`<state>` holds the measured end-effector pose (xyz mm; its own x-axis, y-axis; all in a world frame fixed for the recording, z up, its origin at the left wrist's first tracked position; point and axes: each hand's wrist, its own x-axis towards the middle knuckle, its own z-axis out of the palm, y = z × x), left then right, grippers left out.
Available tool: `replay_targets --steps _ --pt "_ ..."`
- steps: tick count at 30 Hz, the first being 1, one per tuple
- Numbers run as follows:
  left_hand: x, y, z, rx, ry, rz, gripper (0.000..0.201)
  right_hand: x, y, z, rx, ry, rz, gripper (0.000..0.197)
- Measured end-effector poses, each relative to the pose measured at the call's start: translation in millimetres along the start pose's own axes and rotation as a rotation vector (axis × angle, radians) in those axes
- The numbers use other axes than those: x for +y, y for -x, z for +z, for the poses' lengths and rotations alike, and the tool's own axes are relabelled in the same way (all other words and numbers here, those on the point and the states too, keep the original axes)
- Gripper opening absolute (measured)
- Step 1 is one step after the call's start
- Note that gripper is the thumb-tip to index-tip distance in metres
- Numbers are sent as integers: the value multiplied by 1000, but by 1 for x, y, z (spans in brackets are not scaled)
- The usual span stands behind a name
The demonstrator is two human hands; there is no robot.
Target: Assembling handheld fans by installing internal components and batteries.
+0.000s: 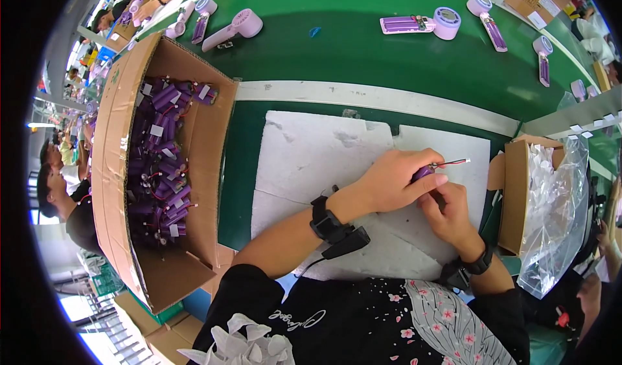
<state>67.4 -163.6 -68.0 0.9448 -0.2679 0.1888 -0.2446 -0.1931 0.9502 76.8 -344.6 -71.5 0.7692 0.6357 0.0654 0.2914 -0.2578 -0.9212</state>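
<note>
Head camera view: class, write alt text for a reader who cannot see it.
Both bare hands, left hand and right hand, hold a small purple cylindrical battery with red and black wires over a white foam sheet. On the left, an open cardboard box holds many similar batteries; lilac handheld fans lie on the green conveyor belt.

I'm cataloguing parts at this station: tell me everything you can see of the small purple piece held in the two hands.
The purple cylinder looks like a small plastic-wrapped cell, mostly hidden by fingers. Thin red and black wires run from its end toward the right, ending in a small white tip. It lies roughly level above the white foam mat. The left hand wraps over it; the right hand pinches it from below.
</note>
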Motion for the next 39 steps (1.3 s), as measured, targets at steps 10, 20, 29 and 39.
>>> replay_targets --steps 10,20,29,39 --pt "-4 0 3 36 -13 25 29 -7 -3 0 52 -4 36 8" --pt "-2 -1 2 26 15 -16 30 -6 -3 0 69 -3 32 10" --pt "-3 -1 0 9 2 -25 31 -7 -6 2 78 2 23 12" --pt "-4 -1 0 5 -33 -9 32 -5 -5 2 69 24 22 13"
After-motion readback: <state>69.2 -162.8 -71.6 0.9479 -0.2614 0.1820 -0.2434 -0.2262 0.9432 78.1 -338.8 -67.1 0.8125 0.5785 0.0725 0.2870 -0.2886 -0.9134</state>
